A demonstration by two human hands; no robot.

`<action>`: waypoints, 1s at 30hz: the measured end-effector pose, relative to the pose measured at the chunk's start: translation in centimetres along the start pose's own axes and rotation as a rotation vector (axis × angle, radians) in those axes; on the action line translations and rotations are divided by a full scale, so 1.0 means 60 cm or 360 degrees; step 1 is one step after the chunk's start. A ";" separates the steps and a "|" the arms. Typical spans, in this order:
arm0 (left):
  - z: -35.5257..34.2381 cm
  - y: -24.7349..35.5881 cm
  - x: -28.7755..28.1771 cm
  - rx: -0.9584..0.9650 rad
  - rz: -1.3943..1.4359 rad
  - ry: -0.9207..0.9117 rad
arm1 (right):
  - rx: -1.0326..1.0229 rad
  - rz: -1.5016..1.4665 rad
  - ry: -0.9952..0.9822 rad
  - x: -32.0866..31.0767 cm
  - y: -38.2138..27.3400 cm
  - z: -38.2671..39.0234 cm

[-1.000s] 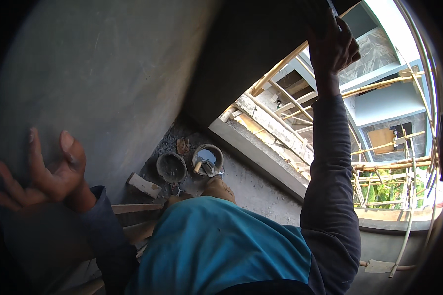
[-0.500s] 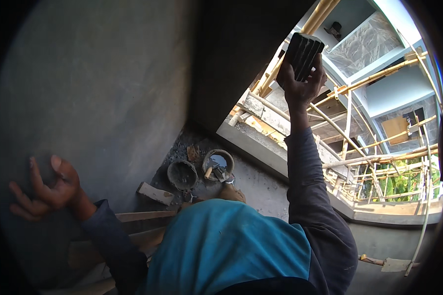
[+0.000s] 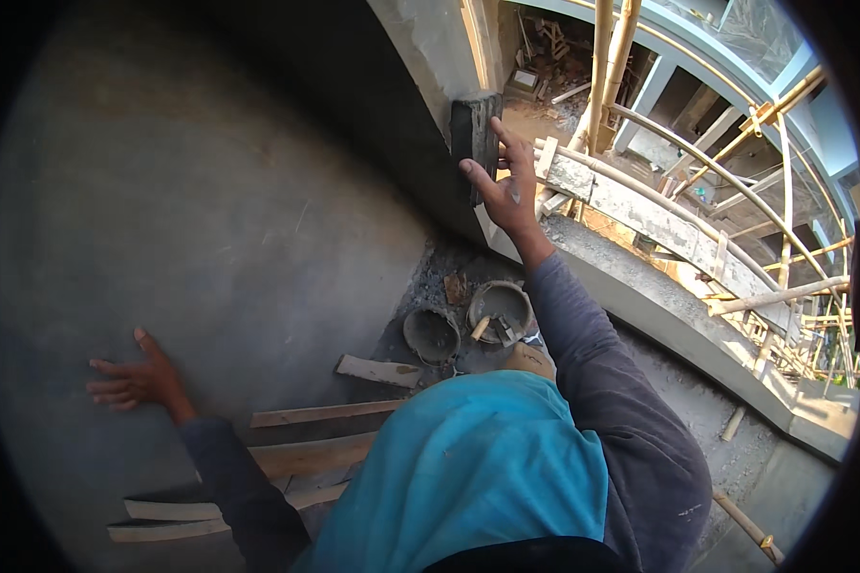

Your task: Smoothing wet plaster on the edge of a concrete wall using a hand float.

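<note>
My right hand [image 3: 511,186] grips a dark grey rectangular block [image 3: 475,143] with lengthwise grooves. Its thumb and fingers are on the near side of the block, which is against the vertical edge of the grey wall [image 3: 406,48] beside the opening. What the block is for or made of, I cannot make out. On the left, my left hand [image 3: 139,379] is spread out on the smooth grey plastered wall [image 3: 229,210], fingers apart and holding nothing.
Below stand a dark bucket [image 3: 431,336] and a round basin [image 3: 502,304] with a wooden-handled trowel [image 3: 495,329] across it. Wooden planks [image 3: 325,413] lie at lower left. A concrete ledge [image 3: 678,329] borders the opening, with bamboo scaffolding [image 3: 612,76] beyond.
My right hand has moved leftward with the block, onto the wall edge. My left hand has gone from curled fingers to spread on the wall. The whole view has shifted.
</note>
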State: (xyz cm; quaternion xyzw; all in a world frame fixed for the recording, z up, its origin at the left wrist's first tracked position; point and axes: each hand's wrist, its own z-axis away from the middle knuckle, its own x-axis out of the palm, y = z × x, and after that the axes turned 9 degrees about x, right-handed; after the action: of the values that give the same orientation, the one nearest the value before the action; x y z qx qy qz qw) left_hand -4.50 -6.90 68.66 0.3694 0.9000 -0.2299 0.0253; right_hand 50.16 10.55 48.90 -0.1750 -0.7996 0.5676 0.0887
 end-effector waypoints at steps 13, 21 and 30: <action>-0.052 0.041 -0.022 -0.0602 -0.0189 -0.0928 | 0.0091 -0.0129 0.0065 0.023 -0.075 -0.028; -0.075 0.047 -0.038 -0.0624 -0.0200 -0.1106 | 0.0570 -0.0015 0.0162 0.018 0.067 0.012; -0.077 0.043 -0.045 -0.0656 -0.0247 -0.1176 | 0.0316 -0.0281 0.0067 0.019 -0.077 -0.008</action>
State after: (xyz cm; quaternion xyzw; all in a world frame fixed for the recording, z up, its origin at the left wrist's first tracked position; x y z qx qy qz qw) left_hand -0.20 -5.07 72.35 0.1806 0.8827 -0.1634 0.4018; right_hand 48.42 10.07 53.35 -0.1062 -0.7497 0.6302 0.1718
